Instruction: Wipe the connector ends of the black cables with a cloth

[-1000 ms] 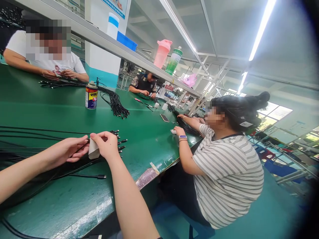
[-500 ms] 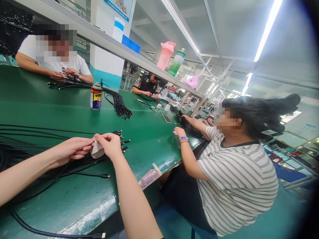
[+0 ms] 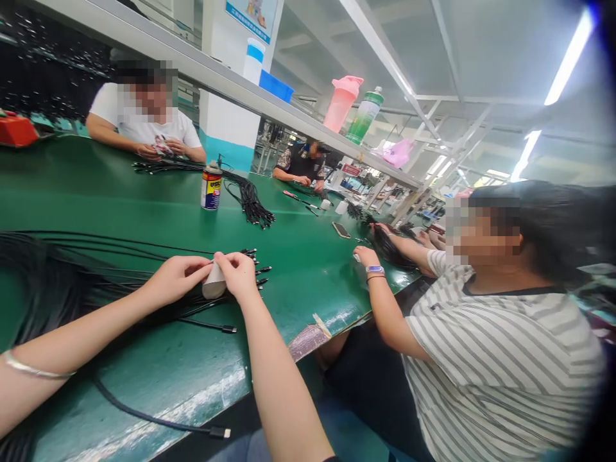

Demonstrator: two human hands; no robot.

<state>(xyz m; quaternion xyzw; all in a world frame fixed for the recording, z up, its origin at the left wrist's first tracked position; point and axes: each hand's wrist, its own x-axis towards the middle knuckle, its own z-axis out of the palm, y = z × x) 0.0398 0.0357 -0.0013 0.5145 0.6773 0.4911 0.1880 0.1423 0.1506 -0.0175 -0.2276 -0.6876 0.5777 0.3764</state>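
Observation:
My left hand (image 3: 180, 274) is closed in a pinch, its fingertips against a white cloth (image 3: 214, 284). It seems to grip a thin black cable, mostly hidden behind the fingers and arm. Thumb and fingers of my right hand (image 3: 239, 274) are pressed on the cloth, which hangs folded between both hands. Under and behind them lies a bundle of black cables (image 3: 52, 282), with several plug ends (image 3: 262, 269) poking out past my right hand. One cable plug (image 3: 228, 329) rests below the hands, and another with a bare metal tip (image 3: 220, 433) is near the table's front edge.
A spray can (image 3: 211, 186) stands on the green table (image 3: 158, 215) beyond my hands, by another cable bundle (image 3: 255, 202). At right sits a co-worker in a striped shirt (image 3: 491, 346), near a phone (image 3: 341, 230). Co-workers sit opposite. An overhead shelf (image 3: 202, 64) holds bottles.
The view has swung left, so things sit further right in it, and a red object appears at the far left. Both hands remain together at the cloth, which now looks more tightly folded.

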